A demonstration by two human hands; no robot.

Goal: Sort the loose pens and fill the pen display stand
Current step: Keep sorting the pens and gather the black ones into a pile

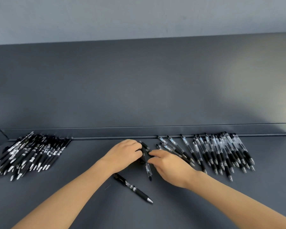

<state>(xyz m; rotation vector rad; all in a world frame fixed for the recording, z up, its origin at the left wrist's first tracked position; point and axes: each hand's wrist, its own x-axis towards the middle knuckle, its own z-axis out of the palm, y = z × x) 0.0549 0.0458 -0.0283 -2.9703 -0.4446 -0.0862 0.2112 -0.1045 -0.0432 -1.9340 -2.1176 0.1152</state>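
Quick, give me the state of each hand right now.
Left hand: fingers curled round a black pen.
Right hand: fingertips at the clear pen; whether it grips it cannot be told.

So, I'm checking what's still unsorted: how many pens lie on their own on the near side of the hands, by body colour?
Black pen: 1
Clear pen: 1
Total: 2
The left hand grips further pens and the right hand touches them; those are too hidden to count.
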